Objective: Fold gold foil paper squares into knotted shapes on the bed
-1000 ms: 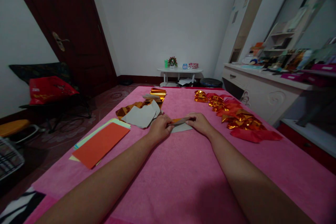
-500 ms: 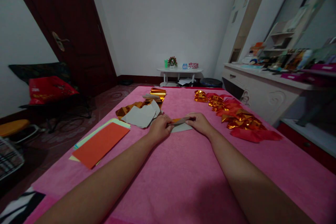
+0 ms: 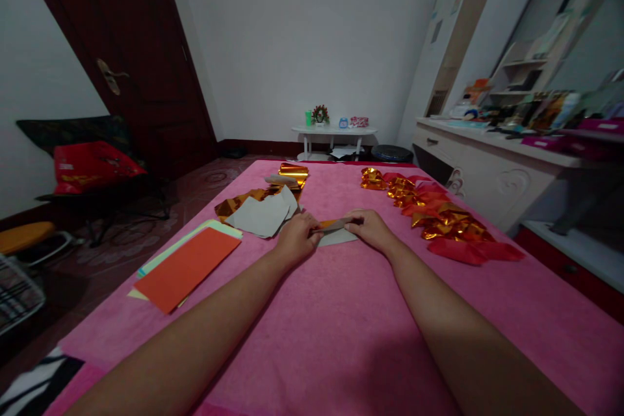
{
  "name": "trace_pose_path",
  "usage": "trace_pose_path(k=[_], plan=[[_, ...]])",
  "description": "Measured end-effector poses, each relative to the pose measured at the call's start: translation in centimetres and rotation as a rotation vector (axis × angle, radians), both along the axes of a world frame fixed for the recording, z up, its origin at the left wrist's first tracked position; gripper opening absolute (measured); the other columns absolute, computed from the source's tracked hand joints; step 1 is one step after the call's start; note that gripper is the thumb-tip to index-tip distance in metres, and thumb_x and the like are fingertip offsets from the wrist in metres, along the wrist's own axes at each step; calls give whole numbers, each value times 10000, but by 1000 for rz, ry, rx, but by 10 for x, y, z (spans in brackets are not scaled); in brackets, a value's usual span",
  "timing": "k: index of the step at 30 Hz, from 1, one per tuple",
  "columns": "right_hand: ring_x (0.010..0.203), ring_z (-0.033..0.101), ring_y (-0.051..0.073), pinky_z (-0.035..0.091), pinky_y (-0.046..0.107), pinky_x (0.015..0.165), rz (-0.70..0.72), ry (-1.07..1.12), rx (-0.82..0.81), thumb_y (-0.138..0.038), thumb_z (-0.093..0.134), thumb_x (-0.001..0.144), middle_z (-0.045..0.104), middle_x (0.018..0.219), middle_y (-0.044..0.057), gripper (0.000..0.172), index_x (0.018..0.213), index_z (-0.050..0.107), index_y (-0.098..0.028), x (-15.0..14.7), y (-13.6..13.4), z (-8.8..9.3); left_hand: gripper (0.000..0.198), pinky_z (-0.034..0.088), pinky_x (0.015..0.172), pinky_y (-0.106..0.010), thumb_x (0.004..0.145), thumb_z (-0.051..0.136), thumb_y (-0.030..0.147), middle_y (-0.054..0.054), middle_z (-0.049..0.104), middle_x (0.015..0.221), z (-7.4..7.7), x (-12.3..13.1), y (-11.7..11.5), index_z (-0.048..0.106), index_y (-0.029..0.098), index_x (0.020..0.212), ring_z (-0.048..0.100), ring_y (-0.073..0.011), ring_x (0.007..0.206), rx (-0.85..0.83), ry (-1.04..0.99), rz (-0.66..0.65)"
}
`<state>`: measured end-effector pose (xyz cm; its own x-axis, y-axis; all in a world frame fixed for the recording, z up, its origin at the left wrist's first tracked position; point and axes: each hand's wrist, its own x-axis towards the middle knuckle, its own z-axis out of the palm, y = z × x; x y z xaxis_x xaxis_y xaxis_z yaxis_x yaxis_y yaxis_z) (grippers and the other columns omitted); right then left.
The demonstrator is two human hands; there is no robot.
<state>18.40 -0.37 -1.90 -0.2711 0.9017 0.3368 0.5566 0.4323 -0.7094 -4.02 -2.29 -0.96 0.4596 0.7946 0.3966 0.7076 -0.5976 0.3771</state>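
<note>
Between my hands, a grey-backed sheet of foil paper (image 3: 337,236) lies on the pink cloth, its far edge turned up in a fold with a strip of orange showing. My left hand (image 3: 298,235) pinches the left end of that fold. At the right end, my right hand (image 3: 368,227) grips it with bent fingers. Just beyond my left hand are torn grey-backed pieces (image 3: 260,213) and crumpled copper-gold foil (image 3: 240,203). Shiny gold and red crumpled bows (image 3: 451,224) form a row to the right of my hands.
A stack of coloured paper with an orange sheet (image 3: 190,266) on top lies at left on the pink-covered table (image 3: 312,338). A gold foil roll (image 3: 294,171) is near the far edge. A cluttered dresser (image 3: 492,143) stands to the right; a chair holds a red bag (image 3: 95,168) at left.
</note>
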Motion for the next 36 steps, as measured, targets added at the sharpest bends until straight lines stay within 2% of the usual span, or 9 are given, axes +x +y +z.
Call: trace_pose_path(k=[36], plan=[[747,586,171,441,273,688,-3,-27,12,-175,580,718,691,821,35,218,871,734,-170,0,2,-2,98,422,735,-280,765,582,225,-40,631,832,-1,0,-1,656,175,807,549,-171,816,33,1,5]])
